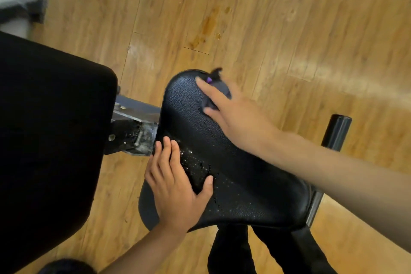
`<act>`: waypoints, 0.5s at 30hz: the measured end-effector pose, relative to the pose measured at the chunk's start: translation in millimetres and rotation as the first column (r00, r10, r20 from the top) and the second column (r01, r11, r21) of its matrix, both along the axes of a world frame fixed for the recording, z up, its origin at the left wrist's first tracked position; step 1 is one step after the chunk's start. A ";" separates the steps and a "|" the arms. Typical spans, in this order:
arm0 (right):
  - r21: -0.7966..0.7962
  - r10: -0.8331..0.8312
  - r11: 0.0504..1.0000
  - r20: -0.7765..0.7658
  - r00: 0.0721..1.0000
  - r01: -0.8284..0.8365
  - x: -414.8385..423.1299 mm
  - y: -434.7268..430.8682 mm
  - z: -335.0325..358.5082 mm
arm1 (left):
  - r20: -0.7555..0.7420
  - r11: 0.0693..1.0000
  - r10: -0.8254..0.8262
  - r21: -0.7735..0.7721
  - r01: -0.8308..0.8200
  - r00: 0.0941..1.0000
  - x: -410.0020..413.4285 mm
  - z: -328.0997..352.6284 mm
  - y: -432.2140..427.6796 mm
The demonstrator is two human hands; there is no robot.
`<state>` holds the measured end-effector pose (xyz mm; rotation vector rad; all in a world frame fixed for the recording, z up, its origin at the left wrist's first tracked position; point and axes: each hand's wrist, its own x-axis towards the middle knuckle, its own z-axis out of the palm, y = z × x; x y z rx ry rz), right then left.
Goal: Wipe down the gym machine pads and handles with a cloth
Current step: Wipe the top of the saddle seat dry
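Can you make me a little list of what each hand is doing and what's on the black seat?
left hand: rests flat on the edge of the seat pad
right hand: presses the cloth on the pad's far end
cloth: dark, mostly hidden under the hand
seat pad: black, with wet drops beside the left hand
big pad: black, to the left
floor: wood, with a brown stain
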<state>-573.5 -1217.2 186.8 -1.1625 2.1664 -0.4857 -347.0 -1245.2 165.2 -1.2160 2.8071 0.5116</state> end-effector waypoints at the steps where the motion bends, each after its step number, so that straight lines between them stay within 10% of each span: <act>1: -0.044 -0.027 0.999 -0.009 1.000 0.027 -5.5 -21.6 -8.9 | 0.003 1.000 0.000 0.001 0.000 1.000 0.1 0.0 0.0; 5: -0.040 0.003 0.999 -0.023 1.000 -0.004 -26.7 -81.9 -23.6 | 0.021 1.000 -0.001 0.015 0.001 1.000 -1.4 0.0 0.0; 15: 0.153 0.091 0.984 0.031 0.995 -0.095 19.8 81.7 32.8 | 0.036 1.000 0.009 0.023 -0.010 0.999 -3.0 3.0 0.9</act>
